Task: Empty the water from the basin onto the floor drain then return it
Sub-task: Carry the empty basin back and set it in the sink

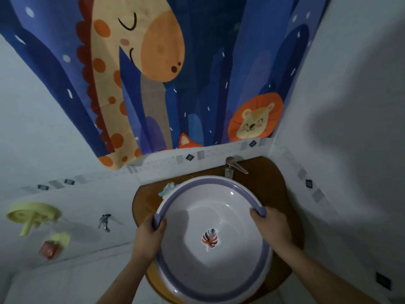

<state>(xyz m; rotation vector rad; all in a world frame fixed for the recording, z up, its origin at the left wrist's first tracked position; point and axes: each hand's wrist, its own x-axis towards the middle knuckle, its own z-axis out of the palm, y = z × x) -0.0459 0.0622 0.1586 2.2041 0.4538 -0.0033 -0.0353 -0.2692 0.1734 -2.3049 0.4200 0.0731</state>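
A round white basin (210, 216) with a purple rim and a leaf picture on its bottom rests over the brown sink counter (282, 194). My left hand (151, 235) grips the rim on its left side. On the right side my right hand (271, 227) holds the rim too. I cannot tell whether water is in the basin. The floor drain is out of view.
A metal tap (233, 166) stands behind the basin. A blue cartoon curtain (164, 73) hangs on the back wall. On the left wall are a yellow holder (32, 215), a small wall tap (105, 221) and a red item (49, 250). White tiled walls close in on both sides.
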